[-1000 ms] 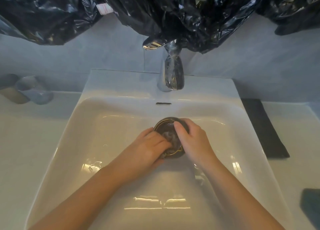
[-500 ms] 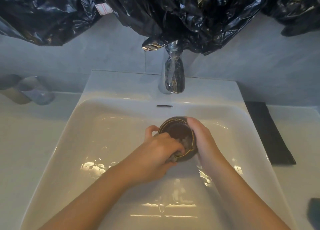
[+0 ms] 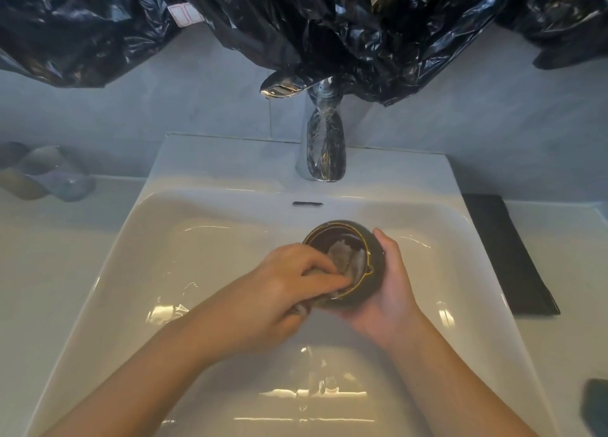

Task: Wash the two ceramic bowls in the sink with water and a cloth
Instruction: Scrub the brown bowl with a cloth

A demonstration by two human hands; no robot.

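The right hand (image 3: 391, 292) cups the dark ceramic bowl (image 3: 345, 262) from its outer side, fingers wrapped under and around the wall, holding it tilted above the middle of the white sink (image 3: 138, 272) — mouth turned toward the left hand (image 3: 289, 292), which is closed on a grey cloth (image 3: 345, 259) and presses it inside the bowl against the gold-lined rim. Wide bare basin lies to either side and toward the near edge, the chrome faucet (image 3: 324, 147) stands behind, and a dark mat (image 3: 506, 255) lies on the counter just beside the sink's right edge.
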